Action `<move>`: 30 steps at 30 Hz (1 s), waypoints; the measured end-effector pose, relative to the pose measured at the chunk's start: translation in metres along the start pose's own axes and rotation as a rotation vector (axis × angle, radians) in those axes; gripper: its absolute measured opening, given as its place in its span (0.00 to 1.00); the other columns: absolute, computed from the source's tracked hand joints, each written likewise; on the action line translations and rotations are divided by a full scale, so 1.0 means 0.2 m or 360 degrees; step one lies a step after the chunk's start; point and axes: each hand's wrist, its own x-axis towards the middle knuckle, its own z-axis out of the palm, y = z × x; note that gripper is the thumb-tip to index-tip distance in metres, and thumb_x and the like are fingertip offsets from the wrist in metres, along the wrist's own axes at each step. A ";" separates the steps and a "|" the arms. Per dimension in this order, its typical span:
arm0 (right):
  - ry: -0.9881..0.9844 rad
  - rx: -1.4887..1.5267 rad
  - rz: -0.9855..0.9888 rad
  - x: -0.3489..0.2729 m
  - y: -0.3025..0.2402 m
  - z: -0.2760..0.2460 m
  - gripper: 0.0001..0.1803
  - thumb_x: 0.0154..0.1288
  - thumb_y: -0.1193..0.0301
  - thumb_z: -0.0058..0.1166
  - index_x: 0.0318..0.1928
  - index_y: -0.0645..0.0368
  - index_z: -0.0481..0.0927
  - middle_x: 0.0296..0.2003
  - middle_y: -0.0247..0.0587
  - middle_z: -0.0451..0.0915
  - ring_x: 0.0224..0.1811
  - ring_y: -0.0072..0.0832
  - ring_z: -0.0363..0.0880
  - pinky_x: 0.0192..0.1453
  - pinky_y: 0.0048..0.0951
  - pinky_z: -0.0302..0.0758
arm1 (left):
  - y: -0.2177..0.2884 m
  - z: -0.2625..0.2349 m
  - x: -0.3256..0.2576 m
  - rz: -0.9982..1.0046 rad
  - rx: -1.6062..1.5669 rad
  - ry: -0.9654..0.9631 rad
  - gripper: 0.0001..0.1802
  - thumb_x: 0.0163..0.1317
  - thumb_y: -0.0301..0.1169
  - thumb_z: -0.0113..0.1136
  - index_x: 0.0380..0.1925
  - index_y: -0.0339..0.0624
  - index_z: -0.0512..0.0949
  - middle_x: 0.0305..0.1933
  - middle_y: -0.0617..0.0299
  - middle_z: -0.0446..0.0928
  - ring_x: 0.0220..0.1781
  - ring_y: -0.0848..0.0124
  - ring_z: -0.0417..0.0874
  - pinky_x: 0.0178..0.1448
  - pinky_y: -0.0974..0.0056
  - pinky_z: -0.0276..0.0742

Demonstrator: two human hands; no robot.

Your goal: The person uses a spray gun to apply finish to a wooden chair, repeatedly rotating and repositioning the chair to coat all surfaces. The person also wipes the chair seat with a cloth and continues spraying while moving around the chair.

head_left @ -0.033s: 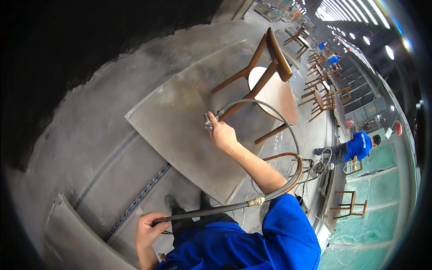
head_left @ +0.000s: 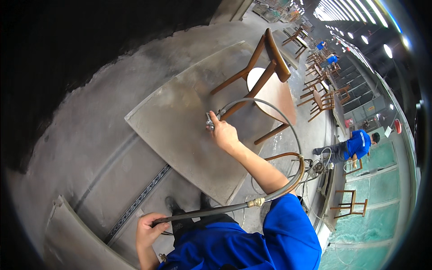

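My right hand [head_left: 223,134] is closed around a small metal spray gun [head_left: 210,122], held over the board beside a wooden chair. The chair [head_left: 261,83] has a brown frame, a curved back rail and a pale seat, and it stands on a flat grey-brown board [head_left: 180,121]. From the gun a grey hose [head_left: 283,118] loops over my right forearm to a brass coupling [head_left: 257,202]. Lower down, my left hand [head_left: 149,228] grips the dark hose [head_left: 198,214] that runs across my body. The gun's grip is mostly covered by my fingers.
A slotted metal track [head_left: 139,202] runs along the floor by my feet. Another board [head_left: 74,229] lies at lower left. To the right, a co-worker in blue [head_left: 357,146] bends near a chair, with another chair frame [head_left: 351,204] closer. Several chairs [head_left: 321,101] line the far right.
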 end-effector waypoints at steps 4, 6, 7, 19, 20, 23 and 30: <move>0.0196 -0.0193 0.0021 0.00 0.05 -0.28 0.35 0.71 0.56 0.56 0.74 0.46 0.62 0.34 0.56 0.83 0.35 0.50 0.86 0.40 0.47 0.82 | 0.00 -0.04 0.00 0.0041 -0.0080 -0.0004 0.13 0.55 0.23 0.76 0.39 0.32 0.84 0.32 0.66 0.82 0.31 0.81 0.77 0.34 0.75 0.71; 0.0316 -0.0376 0.0027 0.00 0.05 -0.43 0.37 0.69 0.63 0.56 0.76 0.45 0.60 0.35 0.54 0.82 0.35 0.47 0.86 0.39 0.45 0.82 | 0.01 -0.04 0.02 0.0137 -0.0153 -0.0046 0.14 0.55 0.23 0.76 0.40 0.32 0.84 0.32 0.66 0.83 0.31 0.81 0.78 0.35 0.75 0.71; 0.0390 -0.0489 0.0021 -0.01 0.06 -0.49 0.38 0.68 0.67 0.56 0.76 0.45 0.59 0.35 0.54 0.81 0.35 0.46 0.86 0.38 0.44 0.83 | 0.02 -0.04 0.03 0.0076 -0.0161 -0.0029 0.14 0.55 0.24 0.76 0.40 0.32 0.84 0.33 0.65 0.83 0.31 0.81 0.78 0.35 0.75 0.71; -0.0083 -0.0292 -0.0252 -0.10 -0.14 -0.35 0.39 0.67 0.68 0.56 0.76 0.46 0.57 0.36 0.54 0.83 0.36 0.46 0.87 0.38 0.42 0.84 | 0.05 -0.08 0.04 0.0146 -0.0180 -0.0036 0.14 0.55 0.24 0.76 0.39 0.32 0.83 0.32 0.65 0.82 0.31 0.81 0.77 0.35 0.74 0.70; 0.0014 -0.0299 -0.0263 -0.11 -0.15 -0.37 0.40 0.66 0.69 0.56 0.77 0.45 0.57 0.36 0.54 0.82 0.36 0.46 0.87 0.37 0.43 0.84 | 0.06 -0.08 0.03 0.0135 -0.0191 -0.0038 0.14 0.55 0.24 0.76 0.39 0.32 0.83 0.32 0.65 0.82 0.31 0.80 0.78 0.35 0.74 0.71; 0.0344 -0.0433 -0.0154 -0.13 -0.15 -0.57 0.44 0.62 0.70 0.60 0.77 0.44 0.56 0.36 0.52 0.81 0.34 0.46 0.86 0.36 0.42 0.84 | 0.11 -0.05 0.02 0.0098 -0.0206 -0.0097 0.13 0.55 0.23 0.76 0.39 0.32 0.83 0.32 0.63 0.83 0.32 0.79 0.80 0.37 0.73 0.73; 0.0964 0.1115 -0.0350 -0.54 0.05 -0.89 0.34 0.72 0.65 0.60 0.75 0.48 0.64 0.54 0.54 0.82 0.50 0.39 0.86 0.55 0.38 0.77 | 0.26 0.24 0.15 -0.0053 0.0161 -0.0424 0.10 0.56 0.21 0.73 0.39 0.32 0.85 0.35 0.62 0.86 0.37 0.77 0.83 0.42 0.72 0.78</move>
